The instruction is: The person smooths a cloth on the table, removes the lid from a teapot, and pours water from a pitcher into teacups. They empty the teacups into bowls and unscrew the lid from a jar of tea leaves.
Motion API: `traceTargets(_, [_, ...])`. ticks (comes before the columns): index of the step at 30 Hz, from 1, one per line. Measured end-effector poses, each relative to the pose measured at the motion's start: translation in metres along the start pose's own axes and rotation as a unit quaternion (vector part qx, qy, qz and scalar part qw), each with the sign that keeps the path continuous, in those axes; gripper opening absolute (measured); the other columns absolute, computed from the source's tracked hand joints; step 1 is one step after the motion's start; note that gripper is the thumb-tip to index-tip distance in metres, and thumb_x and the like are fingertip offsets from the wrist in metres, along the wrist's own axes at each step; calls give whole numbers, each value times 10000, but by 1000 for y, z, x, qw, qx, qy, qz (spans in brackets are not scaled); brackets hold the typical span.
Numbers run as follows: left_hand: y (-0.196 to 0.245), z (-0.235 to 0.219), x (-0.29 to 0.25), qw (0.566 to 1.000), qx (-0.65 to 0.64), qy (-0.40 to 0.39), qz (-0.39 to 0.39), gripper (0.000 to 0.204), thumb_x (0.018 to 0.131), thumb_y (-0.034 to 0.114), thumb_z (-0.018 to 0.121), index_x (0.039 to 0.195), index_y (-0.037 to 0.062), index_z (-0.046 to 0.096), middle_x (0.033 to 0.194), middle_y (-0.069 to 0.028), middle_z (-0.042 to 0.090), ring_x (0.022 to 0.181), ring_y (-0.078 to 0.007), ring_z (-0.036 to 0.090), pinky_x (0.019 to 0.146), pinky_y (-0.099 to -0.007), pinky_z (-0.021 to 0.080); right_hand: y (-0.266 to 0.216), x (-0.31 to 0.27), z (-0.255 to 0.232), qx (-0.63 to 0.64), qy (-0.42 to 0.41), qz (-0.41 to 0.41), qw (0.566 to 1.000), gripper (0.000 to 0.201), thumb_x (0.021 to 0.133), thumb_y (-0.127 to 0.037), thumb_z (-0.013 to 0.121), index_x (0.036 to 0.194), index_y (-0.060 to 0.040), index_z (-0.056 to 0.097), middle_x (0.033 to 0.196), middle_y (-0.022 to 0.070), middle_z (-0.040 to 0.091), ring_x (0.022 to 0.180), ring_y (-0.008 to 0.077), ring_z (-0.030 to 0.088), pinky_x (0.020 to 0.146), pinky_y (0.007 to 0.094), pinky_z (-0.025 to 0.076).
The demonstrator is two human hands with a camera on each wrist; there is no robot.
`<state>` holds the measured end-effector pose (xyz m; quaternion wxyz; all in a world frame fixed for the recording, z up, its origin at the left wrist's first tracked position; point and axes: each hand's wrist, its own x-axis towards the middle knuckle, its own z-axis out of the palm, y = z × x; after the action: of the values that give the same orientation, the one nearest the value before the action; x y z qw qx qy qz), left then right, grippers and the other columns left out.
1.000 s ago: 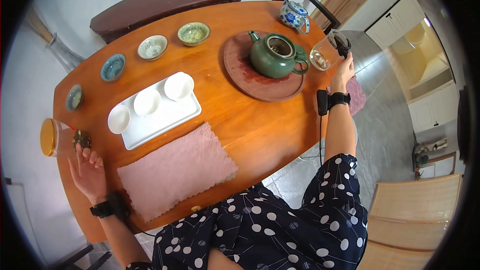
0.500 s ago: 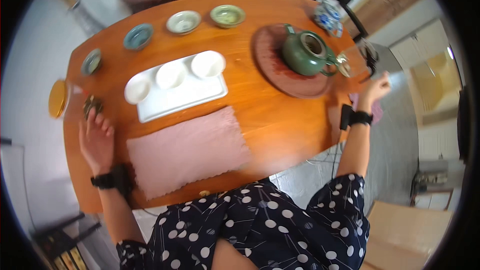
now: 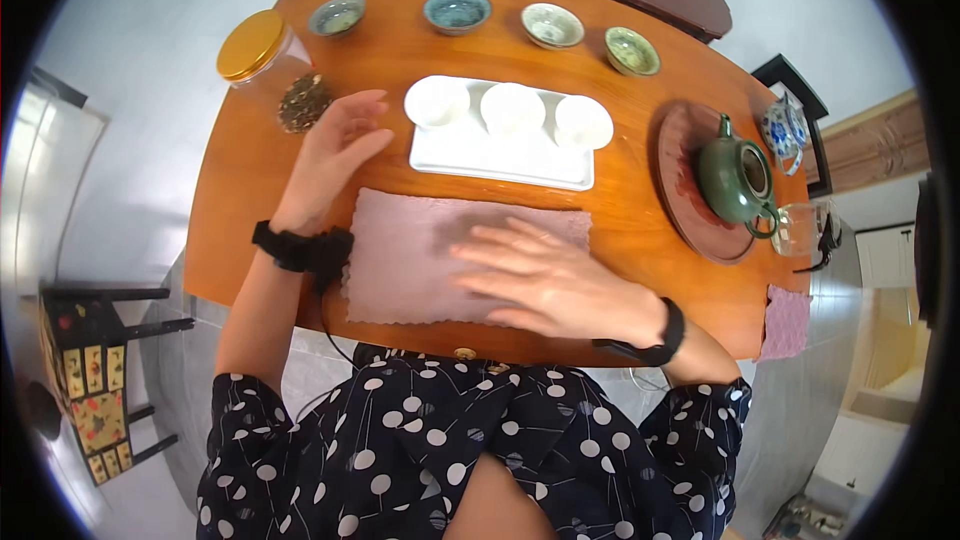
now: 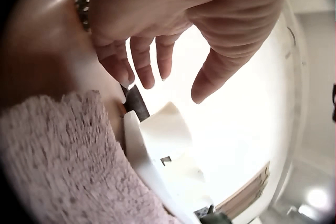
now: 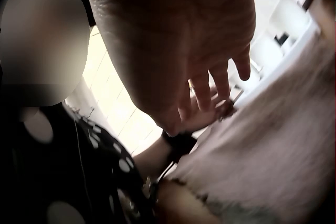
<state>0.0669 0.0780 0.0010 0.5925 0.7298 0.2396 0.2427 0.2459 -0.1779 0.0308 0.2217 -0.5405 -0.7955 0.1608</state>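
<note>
A pink cloth (image 3: 400,260) lies flat near the table's front edge. Over it, fingers spread and slightly blurred, is my right hand (image 3: 560,285), holding nothing. My left hand (image 3: 335,155) hovers between a clear jar (image 3: 285,60) of dried tea leaves (image 3: 303,103) and a white tray (image 3: 500,162), its fingers relaxed and nothing in its grasp. On that tray stand three white cups (image 3: 513,110). In the left wrist view, the thumb and fingers of my left hand (image 4: 178,19) hang apart above the tray. The right wrist view shows the palm of my right hand (image 5: 189,40) above the cloth.
A green teapot (image 3: 730,180) without its lid sits on a round brown tray (image 3: 680,205) at right. Beyond are a glass pitcher (image 3: 797,230), a blue-and-white teapot (image 3: 783,128) and a purple cloth (image 3: 788,322). Several small bowls (image 3: 457,12) line the back edge.
My right hand has let go of the glass pitcher's handle at the right edge and swung left over the pink cloth. My left hand has moved from beside the jar toward the white tray.
</note>
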Motion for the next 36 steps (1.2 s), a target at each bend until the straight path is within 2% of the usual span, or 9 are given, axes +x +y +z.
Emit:
traceTargets(2, [-3,9,7,998,52,4,24,547,881,197,720,1373,65,520,1296,-77,575,1186,-191,521,981,-311,424,3,12,19,-27,-57,-54,997,588,859,-298,710,1399,-153,530,1542,90,405,1450,310,332,1195,515,253])
traceTargets(6, [-18,23,19,981,181,-16,64,736,774,286,823,1392,72,486,1314,-128,545,1234,-290,467,1027,-404,403,14,13,39,-26,-85,-42,995,649,879,-350,692,1462,-173,469,1597,75,322,1494,310,242,1221,538,146])
traceTargets(17, [-22,38,41,990,139,-18,30,682,774,284,833,1333,65,512,1290,-127,545,1246,-302,419,1059,-434,371,20,8,45,11,-49,-47,998,635,867,-348,698,1444,-173,497,1578,70,359,1494,303,243,1220,536,154])
traceTargets(23, [8,43,41,999,-7,-3,46,574,793,174,824,1259,19,529,1243,-139,592,1200,-219,535,1039,-373,417,24,6,52,20,-22,-58,998,632,848,-341,716,1423,-167,519,1567,68,378,1490,308,254,1217,542,159])
traceTargets(25, [22,41,47,983,128,-29,127,555,794,143,821,1249,14,532,1223,-108,608,1191,-192,564,1022,-360,442,24,6,54,25,-12,-61,998,634,845,-341,719,1422,-168,521,1565,67,381,1489,309,256,1216,543,161])
traceTargets(29, [41,47,58,970,154,-92,164,558,792,162,825,1252,22,543,1202,-111,620,1182,-200,557,1022,-364,444,24,5,55,21,-1,-66,998,632,842,-352,721,1415,-168,528,1563,66,386,1488,305,260,1215,539,165])
traceTargets(32, [49,52,67,938,253,-105,213,598,781,120,828,1300,33,544,1242,-83,610,1179,-199,553,1037,-350,425,25,5,56,18,5,-69,997,626,847,-361,718,1412,-167,532,1561,67,388,1490,301,257,1216,532,165])
traceTargets(34, [56,54,74,882,334,-156,295,598,770,121,829,1303,49,567,1242,-83,611,1183,-227,529,1039,-352,416,25,4,57,18,9,-68,997,622,851,-365,716,1411,-165,533,1559,67,391,1491,299,255,1217,527,164])
traceTargets(36, [54,55,81,873,347,-174,297,598,766,118,827,1302,53,572,1251,-77,604,1185,-234,518,1039,-352,414,25,4,58,22,12,-69,997,613,856,-368,712,1405,-156,540,1556,70,394,1492,295,252,1219,516,161])
